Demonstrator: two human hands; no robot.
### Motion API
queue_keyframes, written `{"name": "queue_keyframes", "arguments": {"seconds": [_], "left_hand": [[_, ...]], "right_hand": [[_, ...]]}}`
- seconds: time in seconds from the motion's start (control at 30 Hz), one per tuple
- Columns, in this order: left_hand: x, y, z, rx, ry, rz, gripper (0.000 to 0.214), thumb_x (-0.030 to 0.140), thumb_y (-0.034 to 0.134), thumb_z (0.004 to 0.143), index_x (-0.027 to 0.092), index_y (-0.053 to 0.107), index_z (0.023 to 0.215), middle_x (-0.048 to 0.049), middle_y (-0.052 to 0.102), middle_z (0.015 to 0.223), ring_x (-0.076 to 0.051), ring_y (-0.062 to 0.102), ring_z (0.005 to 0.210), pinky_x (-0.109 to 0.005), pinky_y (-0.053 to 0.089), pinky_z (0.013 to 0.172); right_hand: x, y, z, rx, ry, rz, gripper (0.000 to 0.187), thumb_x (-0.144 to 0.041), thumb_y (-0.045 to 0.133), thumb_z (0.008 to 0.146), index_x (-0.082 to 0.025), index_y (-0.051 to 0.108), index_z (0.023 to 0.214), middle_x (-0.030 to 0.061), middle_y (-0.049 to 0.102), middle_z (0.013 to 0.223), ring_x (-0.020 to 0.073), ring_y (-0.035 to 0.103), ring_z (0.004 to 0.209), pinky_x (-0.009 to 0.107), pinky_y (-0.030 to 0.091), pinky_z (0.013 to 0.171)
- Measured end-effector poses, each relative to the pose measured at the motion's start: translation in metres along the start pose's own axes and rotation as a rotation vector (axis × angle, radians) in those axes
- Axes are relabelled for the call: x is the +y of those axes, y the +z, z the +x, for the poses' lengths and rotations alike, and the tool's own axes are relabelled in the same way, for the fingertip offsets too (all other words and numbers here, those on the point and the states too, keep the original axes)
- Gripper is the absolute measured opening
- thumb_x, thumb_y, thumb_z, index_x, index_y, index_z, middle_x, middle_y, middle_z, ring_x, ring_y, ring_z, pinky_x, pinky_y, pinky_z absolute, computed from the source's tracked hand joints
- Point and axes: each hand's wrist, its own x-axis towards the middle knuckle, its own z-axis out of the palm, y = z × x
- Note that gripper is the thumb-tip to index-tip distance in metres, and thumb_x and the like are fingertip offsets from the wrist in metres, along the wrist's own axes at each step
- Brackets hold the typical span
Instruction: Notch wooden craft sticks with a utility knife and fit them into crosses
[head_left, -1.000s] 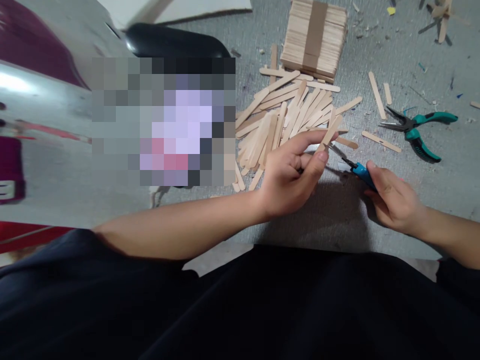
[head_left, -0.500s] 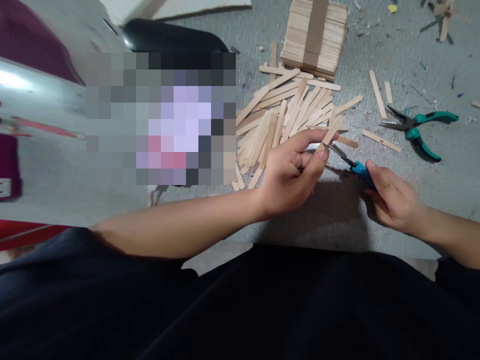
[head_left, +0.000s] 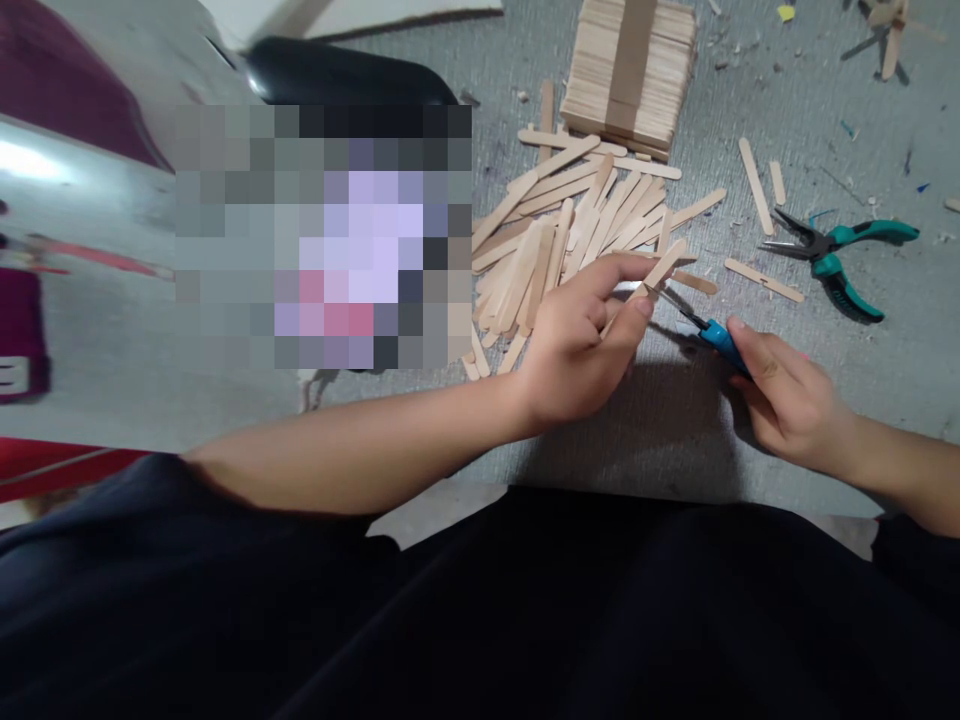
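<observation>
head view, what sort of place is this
Probably a craft worktable: there are loose wooden sticks, green-handled pliers and a blue-handled tool in the right hand.

A hand could pass over the bare table (head_left: 900,370) on the right, between the right hand (head_left: 787,400) and the open pliers (head_left: 832,242). Farther off, a gap runs between the stack of sticks (head_left: 585,75) and two loose sticks (head_left: 755,187). The pile of sticks (head_left: 540,260) blocks the far side of the left hand (head_left: 581,340); the knife (head_left: 721,343) bars the space between both hands.
</observation>
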Motion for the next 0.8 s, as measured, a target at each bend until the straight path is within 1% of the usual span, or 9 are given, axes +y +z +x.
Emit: {"name": "queue_keyframes", "arguments": {"seconds": [0.07, 0.1, 0.17, 0.23, 0.37, 0.43, 0.5, 0.63, 0.8], "left_hand": [[0.000, 0.001, 0.000, 0.030, 0.086, 0.097, 0.005, 0.027, 0.078, 0.110, 0.025, 0.074, 0.112, 0.0083, 0.060, 0.053, -0.011, 0.044, 0.044, -0.027, 0.027, 0.047], [0.000, 0.001, 0.000, 0.039, 0.116, 0.133, 0.008, 0.027, 0.079, 0.110, 0.025, 0.071, 0.107, 0.0074, 0.064, 0.057, -0.011, 0.047, 0.047, -0.026, 0.031, 0.048], [0.000, 0.002, 0.000, 0.039, 0.118, 0.119, 0.018, 0.028, 0.080, 0.109, 0.025, 0.065, 0.100, 0.0041, 0.072, 0.069, -0.011, 0.056, 0.054, -0.026, 0.039, 0.052], [0.000, 0.002, 0.001, 0.015, 0.105, 0.083, 0.025, 0.028, 0.082, 0.107, 0.025, 0.060, 0.095, 0.0024, 0.073, 0.076, -0.012, 0.058, 0.059, -0.026, 0.043, 0.056], [0.001, 0.000, 0.005, -0.049, 0.063, -0.021, 0.030, 0.035, 0.088, 0.103, 0.025, 0.061, 0.095, 0.0075, 0.048, 0.063, -0.010, 0.044, 0.054, -0.026, 0.035, 0.052], [0.003, 0.000, 0.008, -0.067, 0.025, -0.098, 0.033, 0.043, 0.086, 0.105, 0.024, 0.062, 0.095, 0.0077, 0.043, 0.064, -0.009, 0.038, 0.051, -0.025, 0.030, 0.049], [0.005, -0.001, 0.011, -0.095, -0.045, -0.167, 0.036, 0.048, 0.081, 0.109, 0.023, 0.061, 0.092, 0.0075, 0.041, 0.065, -0.007, 0.034, 0.050, -0.022, 0.027, 0.047], [0.011, 0.000, 0.013, -0.149, -0.174, -0.239, 0.037, 0.041, 0.077, 0.109, 0.019, 0.061, 0.084, 0.0066, 0.041, 0.066, -0.004, 0.030, 0.049, -0.018, 0.028, 0.049], [0.013, -0.004, 0.013, -0.252, -0.295, -0.277, 0.028, 0.035, 0.074, 0.104, 0.019, 0.065, 0.082, 0.0059, 0.037, 0.060, -0.007, 0.028, 0.048, -0.018, 0.031, 0.047]], "right_hand": [[0.000, -0.001, 0.000, -0.010, 0.021, 0.002, 0.096, -0.006, 0.058, 0.111, -0.026, 0.014, 0.194, 0.0177, 0.078, 0.136, 0.0289, 0.079, 0.116, 0.040, 0.073, 0.093], [0.000, -0.001, 0.000, -0.010, 0.025, 0.004, 0.096, -0.007, 0.058, 0.112, -0.027, 0.014, 0.194, 0.0168, 0.079, 0.135, 0.0287, 0.079, 0.115, 0.040, 0.074, 0.092], [0.000, 0.000, 0.000, -0.007, 0.019, 0.005, 0.096, -0.008, 0.057, 0.112, -0.029, 0.013, 0.195, 0.0152, 0.080, 0.132, 0.0284, 0.080, 0.113, 0.040, 0.074, 0.092], [-0.001, 0.002, -0.001, 0.009, -0.004, 0.001, 0.096, -0.007, 0.056, 0.111, -0.028, 0.012, 0.195, 0.0151, 0.080, 0.130, 0.0285, 0.081, 0.112, 0.041, 0.075, 0.091], [0.000, 0.005, -0.002, 0.046, 0.008, -0.014, 0.094, -0.007, 0.054, 0.112, -0.027, 0.014, 0.194, 0.0160, 0.081, 0.131, 0.0300, 0.081, 0.112, 0.042, 0.076, 0.088], [0.000, 0.005, -0.002, 0.059, 0.017, -0.030, 0.094, -0.007, 0.055, 0.112, -0.029, 0.014, 0.195, 0.0160, 0.082, 0.132, 0.0302, 0.081, 0.112, 0.042, 0.076, 0.088], [0.000, 0.005, -0.002, 0.072, 0.006, -0.045, 0.095, -0.006, 0.056, 0.111, -0.028, 0.015, 0.194, 0.0165, 0.082, 0.131, 0.0302, 0.081, 0.112, 0.041, 0.076, 0.089], [0.001, 0.006, -0.002, 0.074, 0.009, -0.040, 0.096, -0.006, 0.057, 0.110, -0.029, 0.016, 0.194, 0.0142, 0.082, 0.128, 0.0286, 0.082, 0.110, 0.039, 0.075, 0.088], [0.002, 0.005, -0.003, 0.068, 0.016, -0.038, 0.095, -0.008, 0.057, 0.111, -0.031, 0.017, 0.194, 0.0138, 0.082, 0.129, 0.0291, 0.083, 0.110, 0.040, 0.076, 0.087]]}}
